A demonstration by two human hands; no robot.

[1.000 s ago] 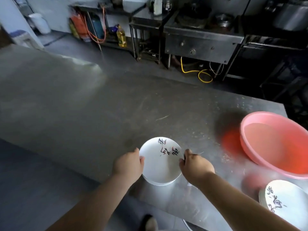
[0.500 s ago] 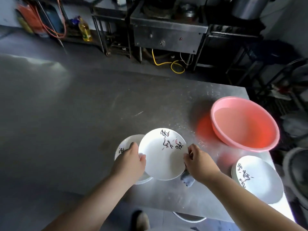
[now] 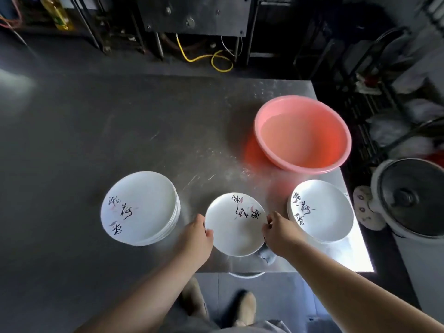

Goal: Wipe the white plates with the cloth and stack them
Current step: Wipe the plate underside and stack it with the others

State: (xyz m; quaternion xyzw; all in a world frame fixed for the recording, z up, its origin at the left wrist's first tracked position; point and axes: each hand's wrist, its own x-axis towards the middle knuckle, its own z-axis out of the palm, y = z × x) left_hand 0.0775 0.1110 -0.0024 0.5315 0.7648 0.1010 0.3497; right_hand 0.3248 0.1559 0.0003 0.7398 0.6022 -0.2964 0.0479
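Both hands hold one white plate (image 3: 234,225) with black brush writing, between a stack of plates (image 3: 140,209) on its left and a second stack (image 3: 322,210) on its right. The left hand (image 3: 195,239) grips the left rim with curled fingers. The right hand (image 3: 280,233) pinches the right rim, and a grey cloth (image 3: 266,253) shows under it, just beside the plate; I cannot tell if this hand also holds the cloth. The plate is close to the near edge of the steel counter (image 3: 120,140). A pink basin (image 3: 302,134) stands behind the plate, well apart.

I judge the main risk is a slip: the plate may be wet and is held only by the rim, so it could fall over the near edge. If it is set down off-centre on the left stack, that stack could slide.
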